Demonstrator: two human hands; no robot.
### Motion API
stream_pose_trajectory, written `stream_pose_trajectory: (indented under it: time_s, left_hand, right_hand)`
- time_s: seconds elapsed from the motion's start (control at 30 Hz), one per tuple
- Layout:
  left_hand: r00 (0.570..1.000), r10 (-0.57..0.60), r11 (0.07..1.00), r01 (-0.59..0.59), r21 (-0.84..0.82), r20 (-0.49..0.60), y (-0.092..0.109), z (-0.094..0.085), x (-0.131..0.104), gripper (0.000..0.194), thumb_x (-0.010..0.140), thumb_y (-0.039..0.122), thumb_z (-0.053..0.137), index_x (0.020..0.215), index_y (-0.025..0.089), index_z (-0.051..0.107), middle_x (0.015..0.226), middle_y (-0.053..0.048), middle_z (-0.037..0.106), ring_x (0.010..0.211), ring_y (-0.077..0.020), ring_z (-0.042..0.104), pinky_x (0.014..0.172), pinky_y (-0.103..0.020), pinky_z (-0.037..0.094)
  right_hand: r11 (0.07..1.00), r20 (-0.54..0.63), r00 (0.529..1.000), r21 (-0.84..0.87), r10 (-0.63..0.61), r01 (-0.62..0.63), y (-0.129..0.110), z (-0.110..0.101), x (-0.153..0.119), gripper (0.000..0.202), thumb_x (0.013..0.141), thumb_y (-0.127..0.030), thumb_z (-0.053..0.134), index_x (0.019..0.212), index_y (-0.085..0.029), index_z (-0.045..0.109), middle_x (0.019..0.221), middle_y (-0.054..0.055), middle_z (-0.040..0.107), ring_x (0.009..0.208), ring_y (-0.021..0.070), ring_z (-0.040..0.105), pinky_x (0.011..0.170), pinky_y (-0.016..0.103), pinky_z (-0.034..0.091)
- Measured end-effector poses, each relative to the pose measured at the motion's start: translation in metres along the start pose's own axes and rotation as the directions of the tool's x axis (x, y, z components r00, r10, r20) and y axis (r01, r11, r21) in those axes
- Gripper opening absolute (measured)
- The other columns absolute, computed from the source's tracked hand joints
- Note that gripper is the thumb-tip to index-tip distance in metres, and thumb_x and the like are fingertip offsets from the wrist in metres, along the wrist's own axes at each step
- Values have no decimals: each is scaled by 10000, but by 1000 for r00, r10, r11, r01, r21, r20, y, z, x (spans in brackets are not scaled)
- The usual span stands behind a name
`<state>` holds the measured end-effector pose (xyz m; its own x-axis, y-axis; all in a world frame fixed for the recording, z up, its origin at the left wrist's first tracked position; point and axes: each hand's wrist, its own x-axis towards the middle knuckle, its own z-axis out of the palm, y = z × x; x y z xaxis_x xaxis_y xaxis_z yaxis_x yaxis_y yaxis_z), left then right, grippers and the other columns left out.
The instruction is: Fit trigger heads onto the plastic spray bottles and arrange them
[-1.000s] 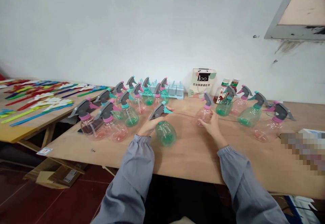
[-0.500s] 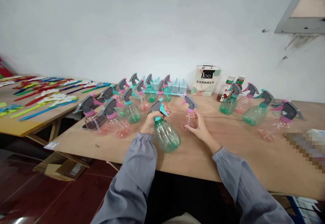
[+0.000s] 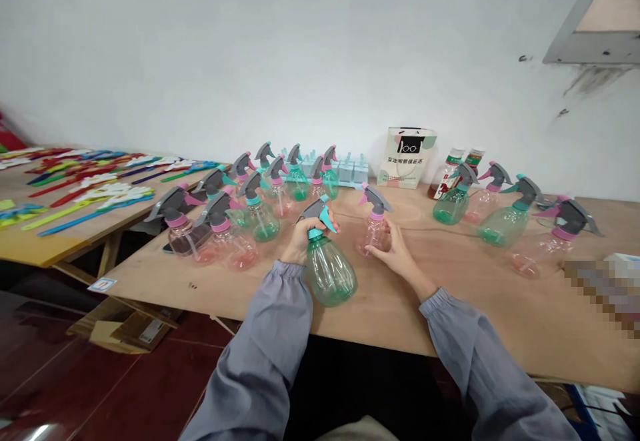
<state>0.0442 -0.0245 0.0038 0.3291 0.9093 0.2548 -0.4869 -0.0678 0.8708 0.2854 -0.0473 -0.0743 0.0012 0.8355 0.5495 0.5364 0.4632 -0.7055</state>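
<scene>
My left hand is wrapped round the neck and grey head of a green spray bottle, which tilts with its base toward the lower right. A turquoise trigger shows at the front of its head. Beside it, my right hand grips the body of a pink spray bottle standing upright on the wooden table. Thumb and fingers lie on either side of the pink body. Close to my left hand stands another green spray bottle, with a pink spray bottle to its left.
Several more spray bottles stand at the left and right, one being a green bottle. Behind are a light-blue mould rack, a paper bag and a labelled bottle. Colourful flat strips cover the left table.
The green spray bottle in my left hand has tilted slightly more and its base sits a little lower. My right hand and the pink spray bottle look nearly unmoved.
</scene>
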Motion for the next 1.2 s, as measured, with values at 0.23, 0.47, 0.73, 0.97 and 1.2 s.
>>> stream_pose_trajectory:
  time_s: [0.23, 0.47, 0.73, 0.97, 1.2]
  left_hand:
    - [997, 6, 1000, -5, 5, -81, -2, 1, 4, 199, 500, 215, 496, 665, 187, 603, 784, -68, 726, 1003, -297, 713, 937, -451, 571]
    - [999, -3, 998, 6, 70, -46, -6, -2, 7, 246, 529, 230, 511, 732, 186, 642, 828, -61, 741, 1037, -299, 702, 960, -453, 554]
    - [978, 113, 990, -97, 98, -176, -8, -8, 10, 110, 520, 258, 483, 598, 211, 545, 717, -70, 679, 991, -300, 704, 905, -442, 565]
    - [978, 177, 981, -167, 100, -106, -9, -4, 8, 198, 557, 251, 529, 719, 194, 627, 778, -44, 703, 902, -247, 694, 889, -393, 532]
    - [922, 352, 910, -297, 289, -161, -6, -7, 5, 101, 616, 313, 576, 604, 222, 618, 654, -21, 621, 711, -193, 624, 730, -330, 516]
  right_hand:
    - [1000, -6, 1000, -5, -15, 15, 2, 1, 0, 864, 738, -502, 778, 1460, -238, 385, 1409, 142, 501, 1341, 333, 489, 1152, 552, 395]
    - [1000, -14, 1000, -7, -19, 19, 1, 0, 0, 854, 749, -490, 769, 1465, -237, 380, 1423, 148, 493, 1353, 338, 480, 1156, 558, 387]
    - [1000, 1, 1000, -9, 5, -5, 1, -2, 0, 868, 730, -498, 777, 1456, -228, 386, 1402, 155, 505, 1340, 345, 488, 1156, 569, 381]
    - [1000, -6, 1000, -5, -14, 14, -1, -2, 0, 841, 752, -481, 761, 1451, -202, 386, 1415, 164, 494, 1345, 333, 485, 1160, 542, 385]
    - [1000, -4, 1000, -16, -27, 27, 3, -2, -1, 841, 759, -481, 762, 1462, -226, 376, 1417, 147, 496, 1348, 327, 485, 1150, 544, 398]
